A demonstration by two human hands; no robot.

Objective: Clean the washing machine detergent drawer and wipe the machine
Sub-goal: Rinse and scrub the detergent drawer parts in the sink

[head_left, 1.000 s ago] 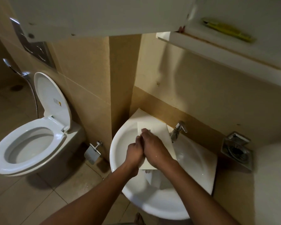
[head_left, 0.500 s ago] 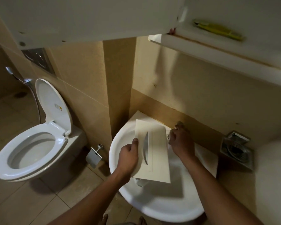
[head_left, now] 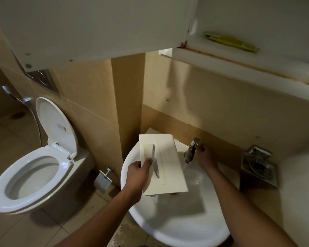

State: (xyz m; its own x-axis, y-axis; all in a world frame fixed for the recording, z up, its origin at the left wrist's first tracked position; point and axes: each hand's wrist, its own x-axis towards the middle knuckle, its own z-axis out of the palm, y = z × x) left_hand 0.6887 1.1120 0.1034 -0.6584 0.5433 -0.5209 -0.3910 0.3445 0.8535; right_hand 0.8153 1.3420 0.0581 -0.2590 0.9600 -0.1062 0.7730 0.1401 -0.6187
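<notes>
The white detergent drawer is held front panel up over the white sink; its recessed handle slot faces me. My left hand grips the panel's left edge, thumb on top. The drawer's body hangs below the panel and is mostly hidden. My right hand rests on the chrome tap at the sink's back, fingers around its far side. Water runs from the spout into the basin just right of the drawer. No washing machine is in view.
A toilet with raised lid stands at left, a spray hose on the wall behind it. A paper holder sits low beside the sink. An open cabinet door and shelf with a yellow item hang overhead. A metal fixture is at right.
My right hand left the drawer and moved to the tap, and water now flows. My left hand keeps the drawer alone and has shifted it slightly left of the stream.
</notes>
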